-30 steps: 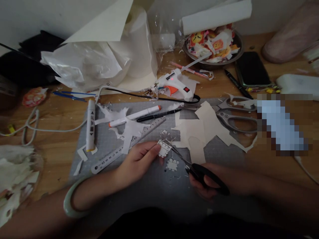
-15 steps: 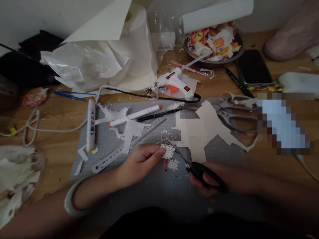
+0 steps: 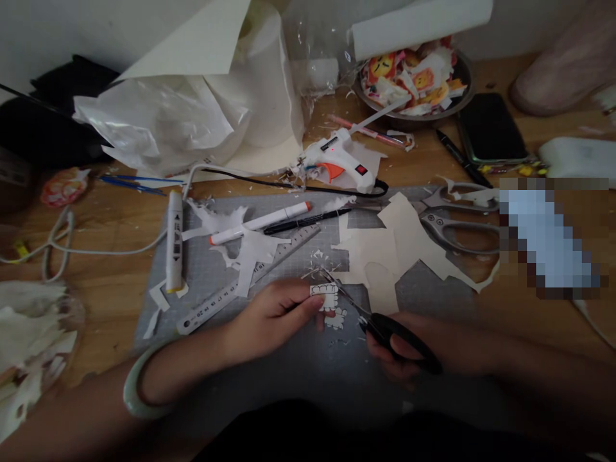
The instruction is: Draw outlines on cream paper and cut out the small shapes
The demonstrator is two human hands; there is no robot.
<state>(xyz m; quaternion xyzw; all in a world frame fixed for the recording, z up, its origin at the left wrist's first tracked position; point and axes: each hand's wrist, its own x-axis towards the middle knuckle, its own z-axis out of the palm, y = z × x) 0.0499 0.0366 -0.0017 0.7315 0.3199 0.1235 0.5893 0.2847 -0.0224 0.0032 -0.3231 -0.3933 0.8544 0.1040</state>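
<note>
A small white paper piece (image 3: 326, 295) with a black scalloped outline is pinched between the thumb and fingers of my left hand (image 3: 276, 316). Just below it is a second scalloped paper piece (image 3: 335, 319), partly hidden by my fingers. My right hand (image 3: 397, 350) is wrapped round the black handles of small scissors (image 3: 353, 300). Their blades point up and left, right beside the held paper's edge; whether they touch it I cannot tell. Tiny paper clippings (image 3: 323, 260) lie just beyond the blade tips on the grey cutting mat (image 3: 298, 385).
A white glue gun (image 3: 344, 160) with a lit red light lies behind the mat. Around my hands are a steel ruler (image 3: 212, 305), markers (image 3: 262, 222), large scissors (image 3: 447, 215) and cream paper offcuts (image 3: 375, 250). A metal bowl (image 3: 462, 106) of scraps and a phone (image 3: 493, 128) are at the back right.
In my left hand the outlined paper has turned slightly, and its upper edge now lies nearly level beside the blades. My right hand and the scissors have hardly moved.
</note>
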